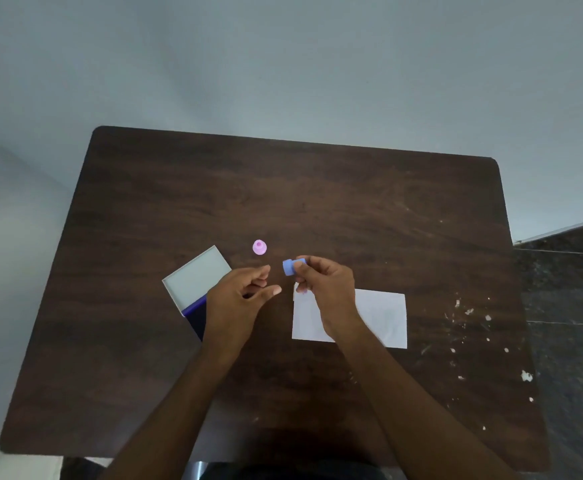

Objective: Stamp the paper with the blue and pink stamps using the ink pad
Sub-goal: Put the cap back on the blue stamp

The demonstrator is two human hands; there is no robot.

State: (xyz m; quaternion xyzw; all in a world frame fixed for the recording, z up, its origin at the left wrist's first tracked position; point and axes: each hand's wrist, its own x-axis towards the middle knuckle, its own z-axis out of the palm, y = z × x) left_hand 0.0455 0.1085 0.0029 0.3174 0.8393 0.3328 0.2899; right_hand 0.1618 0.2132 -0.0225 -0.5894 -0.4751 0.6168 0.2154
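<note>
My right hand [326, 282] grips the blue stamp [289, 267] sideways, above the table and just beyond the top-left corner of the white paper [383, 317]. The hand and forearm cover part of the paper. My left hand [240, 294] hovers with its fingers apart and holds nothing, right of the open ink pad [196, 278]. The pad's pale lid stands open and its dark blue inked part shows beside my left wrist, partly hidden. Upright on the table behind both hands stands the pink stamp [259, 247].
Everything lies on a dark brown wooden table [283, 188] with rounded corners. White flecks mark its right side [470, 327]. A pale wall lies behind it and a dark stone floor [567, 289] lies to the right.
</note>
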